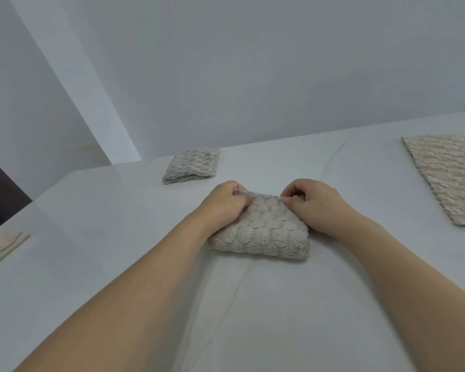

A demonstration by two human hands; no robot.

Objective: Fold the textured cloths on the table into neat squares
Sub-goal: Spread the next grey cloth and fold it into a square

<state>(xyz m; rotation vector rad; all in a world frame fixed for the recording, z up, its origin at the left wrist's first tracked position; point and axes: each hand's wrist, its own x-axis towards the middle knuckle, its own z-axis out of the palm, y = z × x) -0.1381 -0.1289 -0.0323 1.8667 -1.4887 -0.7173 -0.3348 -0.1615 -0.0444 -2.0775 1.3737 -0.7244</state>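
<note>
One cloth (190, 165) sits folded at the far left, we're pinching the far edge of the middle cloth (263, 229) with left hand (223, 204) and right hand (313, 202), and the flat cloth (448, 178) on the right is still unfolded.

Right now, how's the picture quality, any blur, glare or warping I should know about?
Head view: light is soft and even, with no glare and only faint shadows under the folded cloth that both hands pinch. Wide-angle warping tilts the table edge and stretches the forearms near the frame bottom. The image is slightly soft overall, and the flat cloth at right is cut off.
</note>
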